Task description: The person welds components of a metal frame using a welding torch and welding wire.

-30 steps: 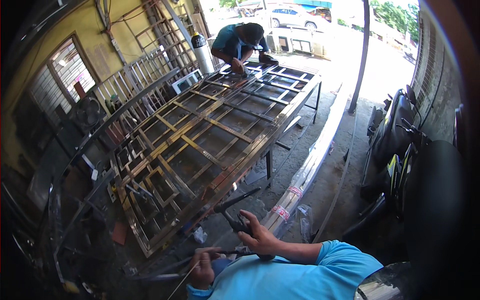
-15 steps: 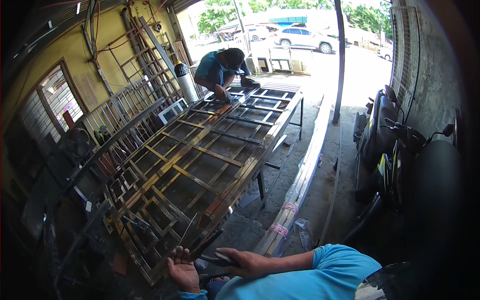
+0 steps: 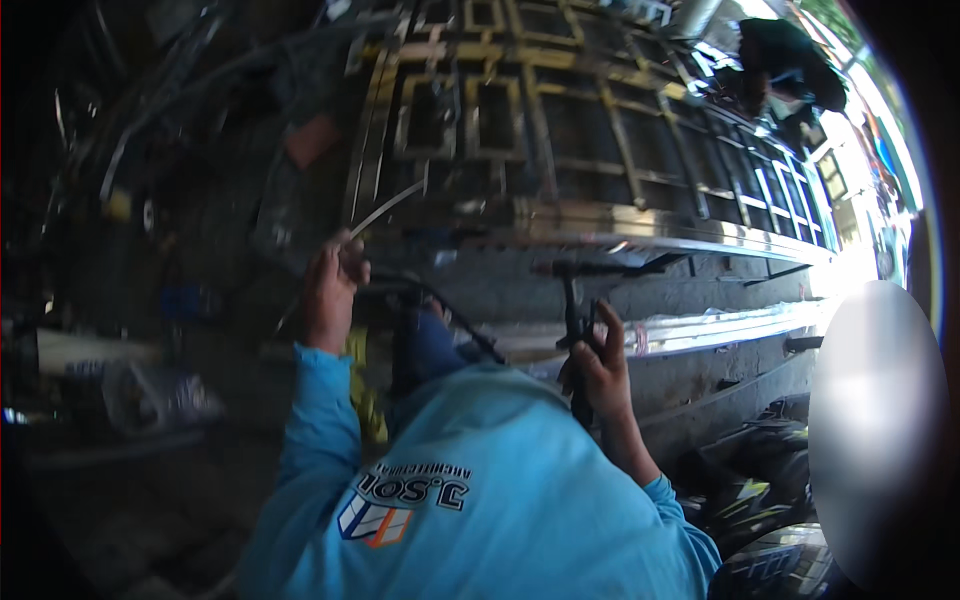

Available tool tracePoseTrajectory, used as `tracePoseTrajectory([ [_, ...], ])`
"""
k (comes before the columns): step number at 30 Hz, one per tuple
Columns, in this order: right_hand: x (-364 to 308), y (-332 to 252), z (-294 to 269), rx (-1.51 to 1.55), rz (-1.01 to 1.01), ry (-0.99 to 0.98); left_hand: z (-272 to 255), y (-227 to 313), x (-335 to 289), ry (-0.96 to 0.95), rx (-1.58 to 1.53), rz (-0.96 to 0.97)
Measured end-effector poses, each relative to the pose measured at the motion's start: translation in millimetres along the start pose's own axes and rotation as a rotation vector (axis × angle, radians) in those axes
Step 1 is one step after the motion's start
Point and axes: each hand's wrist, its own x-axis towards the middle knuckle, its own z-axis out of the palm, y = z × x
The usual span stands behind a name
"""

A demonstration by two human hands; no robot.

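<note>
My left hand pinches a thin pale filler rod, which slants up toward the near edge of a large welded metal grille. In my right hand is a black welding torch, its handle upright in my fist and its crosswise head just short of the grille's edge. The index finger is lifted off the handle. A black cable loops between my hands. Motion blur softens the picture.
A co-worker crouches at the grille's far right end. Long plastic-wrapped bars lie on the floor to the right. Motorbikes stand at lower right. A plastic bag and a reddish plate are at left.
My view has swung down and to the left, so the grille now runs across the top. My hands have moved apart, and the torch now stands upright. The rod stays in my left hand.
</note>
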Motion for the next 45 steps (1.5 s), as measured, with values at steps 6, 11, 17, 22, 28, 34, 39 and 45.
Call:
tracePoseTrajectory([
  [6, 45, -11, 43, -0.174, -0.028, 0.022, -65, -14, -10, 0.193, -0.110, -0.019],
  [11, 101, -13, 81, -0.448, -0.106, -0.052, -98, -18, 0, 0.275, -0.178, -0.028],
  [17, 159, -4, 141, -0.745, -0.224, -0.150, -128, -15, 5, 0.274, -0.094, -0.017],
  [22, 193, 8, 172, -0.899, -0.405, -0.207, -141, -17, 4, 0.382, 0.019, -0.071],
  [28, 210, 19, 177, -0.791, -0.221, -0.333, -138, 0, -3, 0.323, 0.329, -0.039],
  [34, 216, 24, 175, -0.862, -0.283, -0.348, -142, 26, -3, 0.232, 0.387, -0.068],
  [39, 217, 16, 181, -0.992, -0.448, -0.299, -137, 27, 2, 0.294, 0.390, -0.122],
  [45, 224, 17, 182, -0.951, -0.453, -0.260, -137, 22, 8, 0.284, 0.339, -0.074],
])
